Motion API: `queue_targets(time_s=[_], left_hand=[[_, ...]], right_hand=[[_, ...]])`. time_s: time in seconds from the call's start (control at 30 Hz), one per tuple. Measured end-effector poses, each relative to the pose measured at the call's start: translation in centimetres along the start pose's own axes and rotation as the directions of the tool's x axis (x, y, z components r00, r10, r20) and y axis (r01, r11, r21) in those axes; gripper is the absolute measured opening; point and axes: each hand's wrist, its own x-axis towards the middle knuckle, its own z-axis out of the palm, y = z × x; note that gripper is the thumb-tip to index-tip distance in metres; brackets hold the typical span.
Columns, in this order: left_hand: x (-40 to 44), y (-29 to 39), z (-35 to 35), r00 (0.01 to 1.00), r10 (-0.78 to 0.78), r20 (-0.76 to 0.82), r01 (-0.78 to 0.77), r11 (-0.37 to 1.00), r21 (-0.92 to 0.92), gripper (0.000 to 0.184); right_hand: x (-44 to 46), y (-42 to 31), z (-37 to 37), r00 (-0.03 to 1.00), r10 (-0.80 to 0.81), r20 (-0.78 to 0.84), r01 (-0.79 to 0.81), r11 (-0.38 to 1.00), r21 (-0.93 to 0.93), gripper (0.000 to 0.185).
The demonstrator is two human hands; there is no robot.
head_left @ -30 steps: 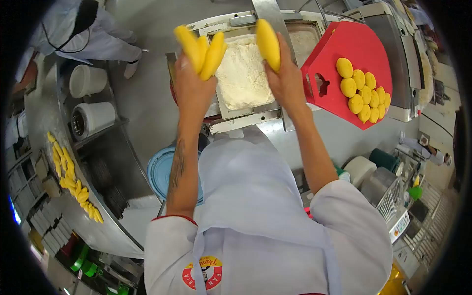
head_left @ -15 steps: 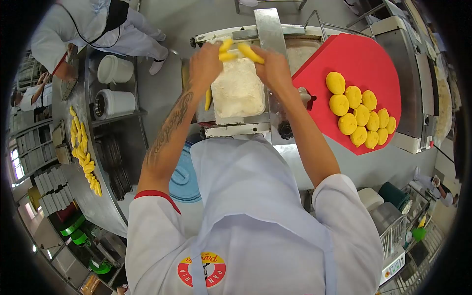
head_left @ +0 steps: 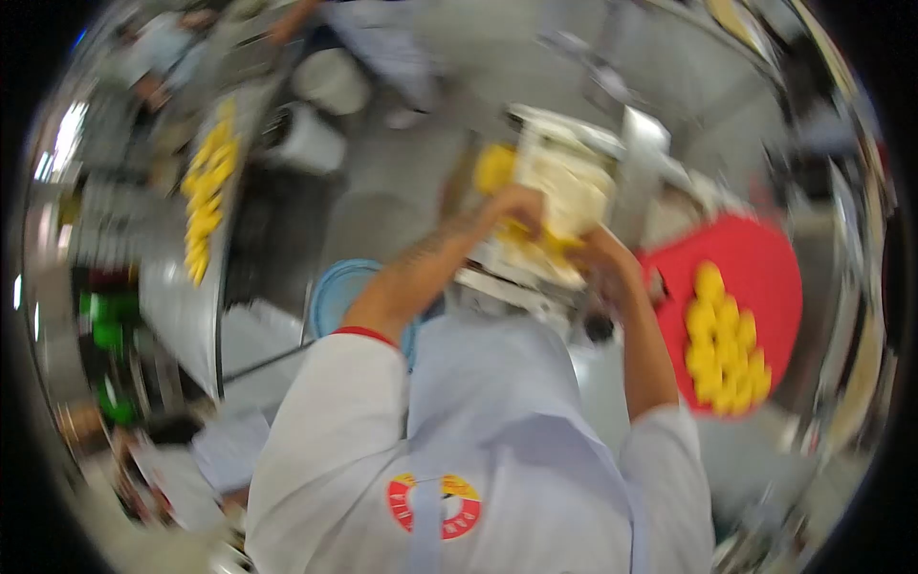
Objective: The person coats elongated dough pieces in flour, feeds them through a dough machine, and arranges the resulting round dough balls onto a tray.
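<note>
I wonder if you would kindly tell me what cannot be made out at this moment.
All in the head view:
Yellow pieces between the left hand and right hand: number and shape, lost to blur and partly behind the fingers.
Yellow rounds on the red board: exact count, blurred together.
Logo: its middle, covered by the apron strap.
Co-worker: upper body, cut off by the top edge.

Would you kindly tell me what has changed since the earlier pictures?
The left hand and right hand moved from the far end of the flour bed toward its near end; blur hides whether they grip the yellow dough there. The view turned. Yellow rounds stay on the red board.
</note>
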Motion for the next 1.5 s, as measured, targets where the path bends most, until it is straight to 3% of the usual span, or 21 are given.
queue_targets(time_s=[0.03,0.17,0.23,0.3,0.37,0.47,0.57,0.6,0.63,0.67,0.77,0.83,0.87,0.93,1.0,1.03,1.07,1.2,1.3,1.4,1.5], left_hand=[[-3.7,1.7,-1.8,0.992,-0.115,0.057,0.123,0.978,-0.171,0.046],[-11.3,-3.4,6.0,0.926,-0.2,-0.32,-0.149,0.585,-0.797,0.062],[-17.7,-2.8,9.5,0.878,-0.381,-0.288,-0.396,-0.243,-0.885,0.062],[-22.3,-5.2,13.2,0.822,-0.496,-0.278,-0.531,-0.494,-0.689,0.053],[-28.7,-7.5,12.3,0.699,-0.667,-0.259,-0.692,-0.539,-0.48,0.048],[-37.4,-15.2,6.7,0.358,-0.866,-0.349,-0.934,-0.329,-0.141,0.046],[-47.0,-27.2,-1.6,-0.044,-0.818,-0.573,-0.991,-0.036,0.128,0.045],[-50.5,-26.9,-4.1,-0.027,-0.839,-0.543,-0.99,-0.052,0.13,0.053],[-52.8,-28.3,-5.9,-0.031,-0.84,-0.541,-0.99,-0.049,0.134,0.048],[-53.7,-30.6,-5.4,-0.045,-0.841,-0.539,-0.993,-0.021,0.116,0.043],[-49.5,-36.9,2.0,0.065,-0.837,-0.543,-0.993,0.002,-0.121,0.03],[-40.8,-36.6,10.0,0.27,-0.791,-0.548,-0.926,-0.058,-0.372,0.025],[-34.7,-32.9,11.4,0.301,-0.877,-0.376,-0.842,-0.059,-0.536,0.029],[-23.6,-25.6,14.7,0.485,-0.779,-0.397,-0.582,0.051,-0.811,0.025],[-13.4,-21.1,14.4,0.708,-0.624,-0.331,-0.279,0.183,-0.943,0.046],[-8.5,-20.4,14.5,0.644,-0.571,-0.509,-0.262,0.46,-0.848,0.058],[-3.1,-21.0,14.3,0.601,-0.633,-0.489,-0.21,0.466,-0.86,0.062],[12.1,-25.5,12.2,0.4,-0.886,-0.232,0.036,0.269,-0.963,0.073],[10.1,-24.9,6.8,0.746,-0.661,-0.081,-0.008,0.114,-0.994,0.07],[10.1,-26.2,8.2,0.778,-0.622,-0.09,-0.076,0.049,-0.996,0.072],[10.4,-27.2,8.7,0.807,-0.58,-0.113,-0.044,0.132,-0.99,0.067]], right_hand=[[-1.3,-0.8,-0.1,0.997,-0.07,0.026,0.066,0.99,0.123,0.017],[-9.3,-9.0,2.3,0.967,0.023,-0.255,0.074,0.929,0.362,0.03],[-7.7,-10.1,4.8,0.94,-0.001,-0.342,0.177,0.857,0.483,0.031],[-4.9,-14.1,7.6,0.944,0.033,-0.327,0.16,0.824,0.543,0.032],[0.3,-19.2,10.2,0.964,-0.118,-0.24,0.224,0.847,0.483,0.029],[8.4,-35.1,14.4,0.888,-0.457,-0.053,0.432,0.789,0.436,0.035],[18.5,-51.1,18.7,0.654,-0.719,0.235,0.222,0.48,0.849,0.065],[22.5,-53.9,19.7,0.725,-0.608,0.324,0.09,0.55,0.831,0.083],[19.9,-56.2,21.1,0.893,-0.42,0.161,0.1,0.534,0.839,0.097],[21.7,-55.0,22.2,0.878,-0.432,0.207,0.069,0.542,0.838,0.103],[17.9,-46.3,24.1,0.688,-0.705,0.171,0.349,0.528,0.774,0.063],[14.5,-36.8,23.5,0.768,-0.597,0.233,0.359,0.701,0.616,0.043],[12.8,-31.5,23.9,0.926,-0.335,0.174,0.169,0.78,0.602,0.037],[12.7,-19.7,26.8,0.997,0.015,-0.078,0.049,0.653,0.756,0.033],[12.3,-14.6,26.5,0.861,0.24,-0.448,0.028,0.857,0.514,0.037],[12.6,-14.6,25.2,0.794,0.304,-0.527,-0.014,0.875,0.483,0.04],[15.1,-14.0,23.8,0.729,0.229,-0.645,0.031,0.93,0.366,0.044],[26.6,-11.8,19.7,0.452,0.052,-0.891,0.056,0.995,0.086,0.069],[32.8,-10.2,16.4,0.364,0.356,-0.861,-0.078,0.932,0.353,0.077],[36.7,-8.9,15.8,0.109,0.446,-0.889,-0.312,0.864,0.395,0.079],[34.8,-8.4,13.7,0.349,0.605,-0.715,-0.045,0.773,0.632,0.089]])
